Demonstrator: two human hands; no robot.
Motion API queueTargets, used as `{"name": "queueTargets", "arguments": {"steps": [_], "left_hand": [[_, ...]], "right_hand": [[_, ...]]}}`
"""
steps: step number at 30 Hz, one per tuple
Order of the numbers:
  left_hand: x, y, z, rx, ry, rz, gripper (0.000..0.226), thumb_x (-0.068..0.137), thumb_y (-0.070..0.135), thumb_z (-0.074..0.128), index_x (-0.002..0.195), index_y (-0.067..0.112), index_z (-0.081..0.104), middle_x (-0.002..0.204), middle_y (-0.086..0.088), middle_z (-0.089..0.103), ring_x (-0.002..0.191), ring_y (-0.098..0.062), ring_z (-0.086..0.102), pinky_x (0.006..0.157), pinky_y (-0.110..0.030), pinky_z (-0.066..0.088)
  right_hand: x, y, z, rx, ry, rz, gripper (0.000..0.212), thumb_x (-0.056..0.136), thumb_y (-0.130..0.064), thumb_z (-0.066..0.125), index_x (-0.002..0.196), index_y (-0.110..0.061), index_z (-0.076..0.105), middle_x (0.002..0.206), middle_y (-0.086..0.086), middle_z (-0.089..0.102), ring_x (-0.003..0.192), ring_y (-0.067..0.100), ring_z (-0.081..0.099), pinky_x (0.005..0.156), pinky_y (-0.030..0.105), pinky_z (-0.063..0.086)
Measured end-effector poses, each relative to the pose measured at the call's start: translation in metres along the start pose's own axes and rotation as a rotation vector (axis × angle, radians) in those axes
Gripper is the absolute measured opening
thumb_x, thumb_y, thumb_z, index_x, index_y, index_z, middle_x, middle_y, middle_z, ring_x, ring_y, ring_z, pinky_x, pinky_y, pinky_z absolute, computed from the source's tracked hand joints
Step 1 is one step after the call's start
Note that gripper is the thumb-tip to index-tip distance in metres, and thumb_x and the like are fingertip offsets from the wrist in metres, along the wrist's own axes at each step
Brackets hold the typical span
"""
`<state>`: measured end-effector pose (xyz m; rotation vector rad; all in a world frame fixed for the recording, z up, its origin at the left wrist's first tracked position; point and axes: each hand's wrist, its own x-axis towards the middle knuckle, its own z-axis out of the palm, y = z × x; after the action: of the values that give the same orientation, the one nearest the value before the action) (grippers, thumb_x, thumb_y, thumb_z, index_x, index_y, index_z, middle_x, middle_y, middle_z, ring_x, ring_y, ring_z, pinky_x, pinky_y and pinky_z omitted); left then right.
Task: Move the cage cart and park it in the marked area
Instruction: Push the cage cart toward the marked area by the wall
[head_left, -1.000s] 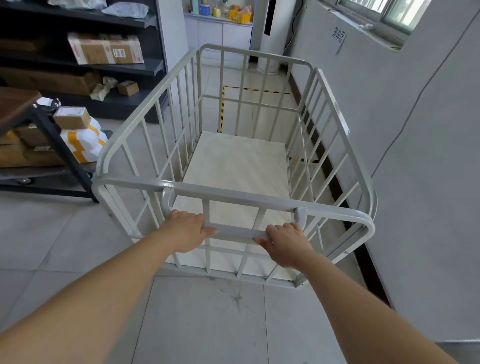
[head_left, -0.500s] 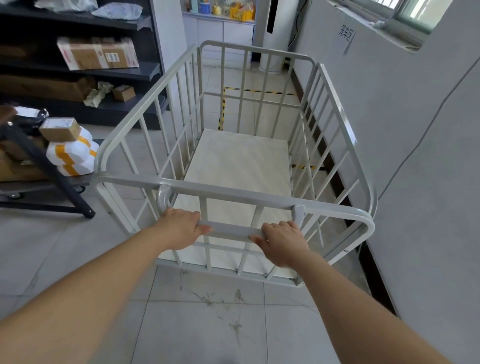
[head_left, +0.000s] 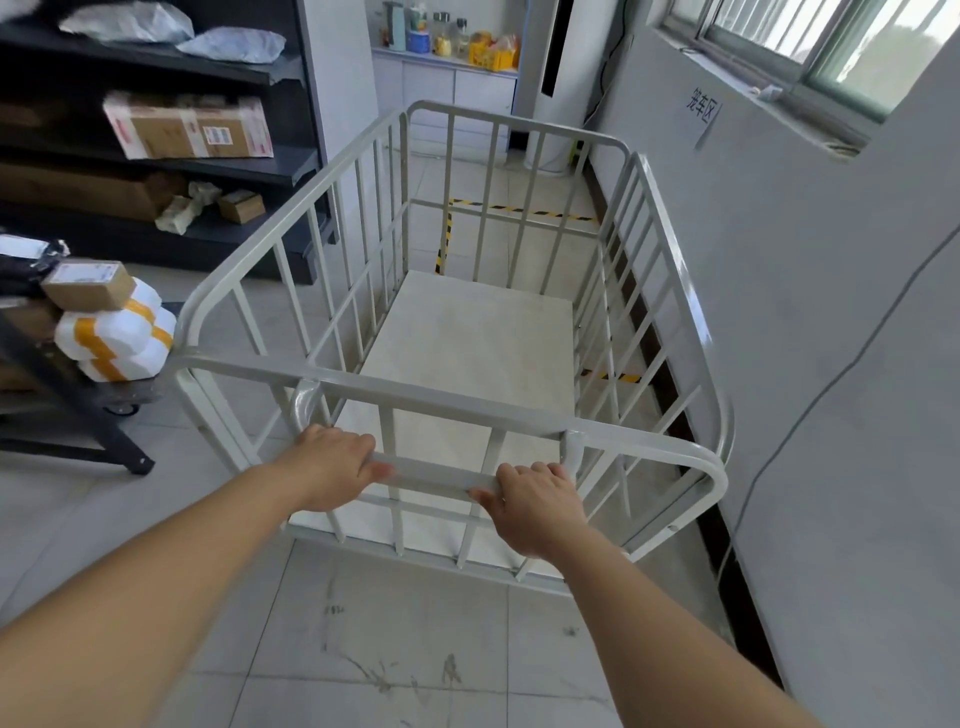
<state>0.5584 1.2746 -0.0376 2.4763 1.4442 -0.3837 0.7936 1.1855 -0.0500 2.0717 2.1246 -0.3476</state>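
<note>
Both hands, the left hand (head_left: 332, 467) and the right hand (head_left: 535, 506), are wrapped around the low handle bar (head_left: 431, 475) of the pale grey metal cage cart (head_left: 467, 332). The cart runs just beside the grey wall (head_left: 779, 312) on its right. Yellow-black floor tape (head_left: 519, 209) lies ahead, with bare tiled floor (head_left: 395, 639) open on the left before the dark shelving (head_left: 156, 171).
</note>
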Motion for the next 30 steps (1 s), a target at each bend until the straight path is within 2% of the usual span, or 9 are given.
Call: {"name": "queueTargets", "arguments": {"steps": [5, 10, 14, 23, 25, 28, 30], "left_hand": [[0.034, -0.01, -0.009, -0.008, -0.01, 0.009, 0.038, 0.098, 0.054, 0.023, 0.075, 0.025, 0.033, 0.072, 0.01, 0.042, 0.083, -0.02, 0.044, 0.095, -0.038, 0.032], [0.067, -0.021, -0.021, -0.014, -0.019, 0.015, 0.039, 0.097, 0.056, 0.023, 0.082, 0.023, 0.038, 0.073, 0.009, 0.042, 0.082, -0.02, 0.043, 0.098, -0.039, 0.032], [0.094, -0.032, -0.032, -0.042, -0.033, 0.032, 0.039, 0.097, 0.056, 0.024, 0.082, 0.024, 0.04, 0.076, 0.009, 0.044, 0.083, -0.019, 0.043, 0.102, -0.042, 0.029], [0.157, -0.069, -0.061, 0.014, -0.054, 0.058, 0.043, 0.096, 0.057, 0.021, 0.091, 0.021, 0.043, 0.09, 0.003, 0.05, 0.09, -0.019, 0.044, 0.104, -0.044, 0.027], [0.168, -0.079, -0.066, 0.022, -0.055, 0.066, 0.043, 0.097, 0.057, 0.021, 0.092, 0.02, 0.042, 0.09, 0.002, 0.05, 0.091, -0.02, 0.044, 0.104, -0.043, 0.028], [0.186, -0.095, -0.074, 0.058, -0.049, 0.078, 0.044, 0.096, 0.058, 0.02, 0.09, 0.02, 0.041, 0.089, 0.002, 0.05, 0.09, -0.02, 0.045, 0.102, -0.042, 0.029], [0.197, -0.104, -0.08, 0.056, -0.057, 0.082, 0.045, 0.096, 0.058, 0.019, 0.091, 0.019, 0.041, 0.087, 0.002, 0.048, 0.09, -0.02, 0.044, 0.103, -0.042, 0.028]], "right_hand": [[0.029, 0.01, -0.008, -0.005, 0.018, 0.0, 0.057, 0.096, -0.059, 0.016, 0.103, -0.016, 0.052, 0.102, 0.005, 0.063, 0.1, 0.028, 0.053, 0.097, 0.04, 0.032], [0.061, 0.018, -0.019, -0.006, 0.02, 0.01, 0.058, 0.095, -0.061, 0.015, 0.103, -0.016, 0.051, 0.101, 0.005, 0.063, 0.1, 0.027, 0.053, 0.096, 0.039, 0.032], [0.088, 0.022, -0.029, -0.014, 0.01, 0.026, 0.065, 0.09, -0.065, 0.009, 0.102, -0.017, 0.051, 0.1, 0.004, 0.063, 0.098, 0.026, 0.053, 0.097, 0.039, 0.033], [0.156, 0.017, -0.048, 0.008, 0.015, 0.064, 0.06, 0.093, -0.064, 0.014, 0.104, -0.018, 0.051, 0.101, 0.002, 0.062, 0.097, 0.023, 0.053, 0.099, 0.039, 0.034], [0.171, 0.014, -0.051, 0.012, 0.032, 0.066, 0.064, 0.09, -0.066, 0.01, 0.102, -0.018, 0.051, 0.101, 0.002, 0.062, 0.097, 0.023, 0.053, 0.098, 0.039, 0.034], [0.193, 0.008, -0.057, 0.041, 0.071, 0.056, 0.083, 0.072, -0.072, -0.009, 0.098, -0.019, 0.049, 0.103, 0.004, 0.063, 0.099, 0.025, 0.053, 0.097, 0.039, 0.033], [0.207, 0.006, -0.06, 0.056, 0.063, 0.065, 0.083, 0.073, -0.072, -0.009, 0.098, -0.019, 0.05, 0.104, 0.004, 0.063, 0.101, 0.026, 0.053, 0.097, 0.039, 0.033]]}}
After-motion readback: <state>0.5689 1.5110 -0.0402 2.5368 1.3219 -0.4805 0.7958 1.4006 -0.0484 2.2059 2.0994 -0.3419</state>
